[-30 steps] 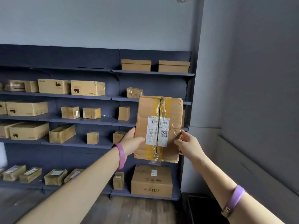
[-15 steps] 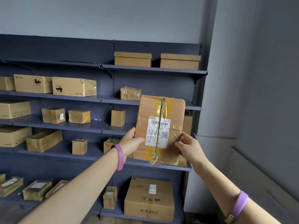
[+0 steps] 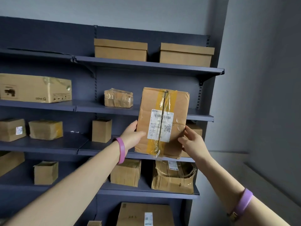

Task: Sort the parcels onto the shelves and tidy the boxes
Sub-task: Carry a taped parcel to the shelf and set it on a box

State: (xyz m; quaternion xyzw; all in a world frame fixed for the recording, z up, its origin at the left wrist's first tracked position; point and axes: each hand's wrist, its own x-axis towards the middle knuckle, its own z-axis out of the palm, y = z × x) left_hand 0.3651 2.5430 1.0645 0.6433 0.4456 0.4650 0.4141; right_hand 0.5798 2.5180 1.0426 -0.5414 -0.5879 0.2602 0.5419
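I hold a brown cardboard parcel (image 3: 162, 123) upright in front of the dark blue shelving (image 3: 146, 66). It has yellow tape down its middle and a white shipping label facing me. My left hand (image 3: 132, 136) grips its lower left edge, thumb on the front. Its lower right edge is gripped by my right hand (image 3: 189, 139). The parcel's bottom hangs level with the front lip of the third shelf (image 3: 104, 152), its top overlaps the second shelf (image 3: 200, 115).
Cardboard boxes stand on every shelf: two lidded boxes (image 3: 121, 49) on top, a taped bundle (image 3: 118, 98) left of the parcel, a small upright box (image 3: 101, 130) on the third shelf, a crumpled box (image 3: 174, 176) below. A grey wall (image 3: 260, 95) closes the right side.
I have come closer to the shelving and the view has tilted up. Both hands kept hold of the parcel, which now sits higher against the shelves.
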